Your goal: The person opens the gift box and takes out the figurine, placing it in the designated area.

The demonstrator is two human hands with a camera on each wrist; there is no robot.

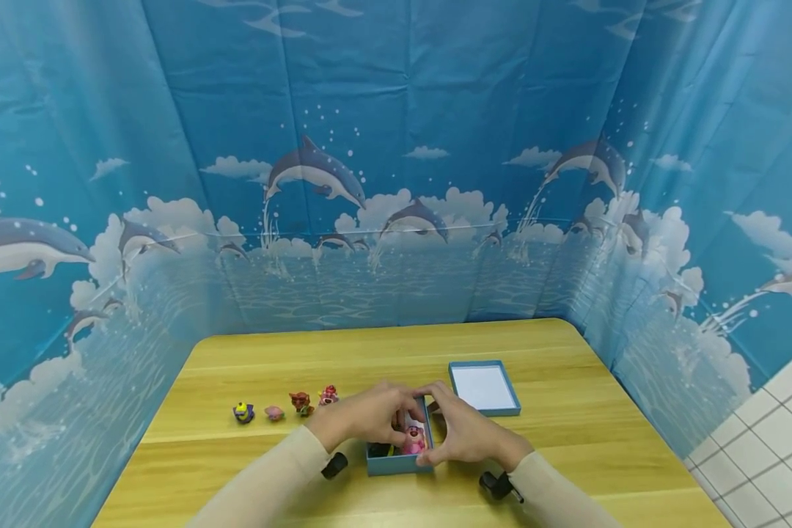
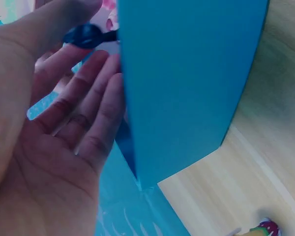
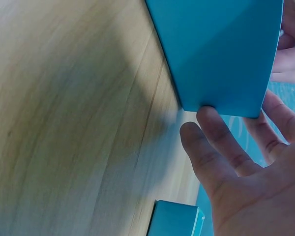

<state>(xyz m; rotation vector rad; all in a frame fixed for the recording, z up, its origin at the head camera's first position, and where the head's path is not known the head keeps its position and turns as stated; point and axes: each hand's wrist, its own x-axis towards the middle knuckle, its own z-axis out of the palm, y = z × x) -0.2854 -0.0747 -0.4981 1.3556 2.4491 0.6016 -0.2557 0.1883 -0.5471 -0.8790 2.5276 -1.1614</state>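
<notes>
A blue box (image 1: 399, 466) with a pale inside stands near the front of the table. In it shows a pink bear figurine (image 1: 413, 440), with a dark piece (image 1: 380, 449) beside it. My left hand (image 1: 372, 414) reaches down over the box, fingers bent, and its thumb and index finger pinch the bear. The left wrist view shows a dark, shiny round piece (image 2: 84, 36) near the thumb, at the box wall. My right hand (image 1: 465, 429) grips the box's right side, thumb at the front corner and fingers at the far one. One fingertip (image 3: 206, 112) touches the blue wall.
A blue lid (image 1: 516, 403), white side up, lies behind and right of the box. Left of my hands stand several small figurines: a yellow-and-purple one (image 1: 243, 412), a pink one (image 1: 274, 413), a reddish-brown one (image 1: 301, 402) and a red-and-pink one (image 1: 328, 395). A dolphin-print curtain (image 1: 396, 286) surrounds the table.
</notes>
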